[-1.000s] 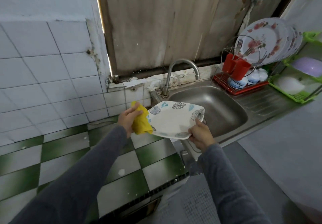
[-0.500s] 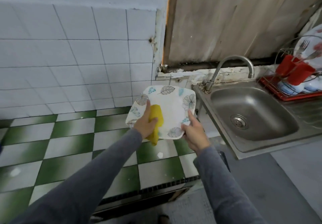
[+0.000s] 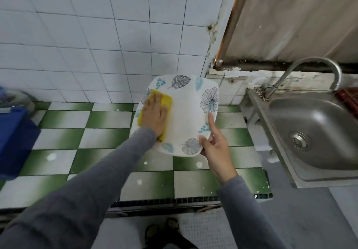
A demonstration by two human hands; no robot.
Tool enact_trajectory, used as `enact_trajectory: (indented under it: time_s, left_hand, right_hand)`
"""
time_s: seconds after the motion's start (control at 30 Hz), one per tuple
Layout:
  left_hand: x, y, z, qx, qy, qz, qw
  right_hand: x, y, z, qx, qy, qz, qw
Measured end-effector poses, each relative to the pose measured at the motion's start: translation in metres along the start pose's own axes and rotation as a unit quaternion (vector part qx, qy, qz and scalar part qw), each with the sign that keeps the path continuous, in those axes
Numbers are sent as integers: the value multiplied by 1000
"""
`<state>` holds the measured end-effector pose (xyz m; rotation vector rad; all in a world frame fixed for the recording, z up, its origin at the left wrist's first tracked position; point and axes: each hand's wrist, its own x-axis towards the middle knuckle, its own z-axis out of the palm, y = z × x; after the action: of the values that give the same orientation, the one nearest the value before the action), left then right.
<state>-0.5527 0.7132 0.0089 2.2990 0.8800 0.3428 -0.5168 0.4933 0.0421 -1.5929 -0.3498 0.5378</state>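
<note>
Head: plate's (image 3: 186, 113) cloth (image 3: 167, 101) half under left hand (image 3: 155, 114)

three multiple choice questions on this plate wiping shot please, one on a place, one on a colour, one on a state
1. Where is the plate?
A inside a cupboard
B held over the checkered counter
C in a drying rack

2. What colour is the cloth on the plate?
A red
B black
C yellow

3. How does the left hand lie on the cloth?
A flat, fingers straight
B in a fist
C lifted off it

Answers: 1 B, the right hand grips its rim above the green and white tiles; 2 C, yellow shows round the hand; 3 A, the straight fingers press on the cloth.
</note>
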Motion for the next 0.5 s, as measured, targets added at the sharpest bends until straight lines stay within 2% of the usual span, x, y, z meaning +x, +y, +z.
enact_trajectory:
  time_s: [0.07,0.17,0.23,0.3,0.43,0.5]
  left_hand:
    - [-4,10,7,-52,7,17,998]
    - [-25,42,28,-69,-20,147,986]
    - [-18,45,31,-49,-32,186,981]
    - [6,35,23,-42,-18,156,987]
    - [42,19,5,-57,74,-20,995]
    - [36,33,11,-74,76,-4,994]
  right_hand:
    - [6,-4,4,-16,-22,-13,1000]
    - [24,-15,17,-61,-52,-27,996]
    - [31,-16,19,-69,-64,-20,995]
    - [34,-16,13,-74,-69,-15,995]
    - [35,-16,-1,-90,-123,-57,987]
    - [44,-16,-1,-107,-128,-65,984]
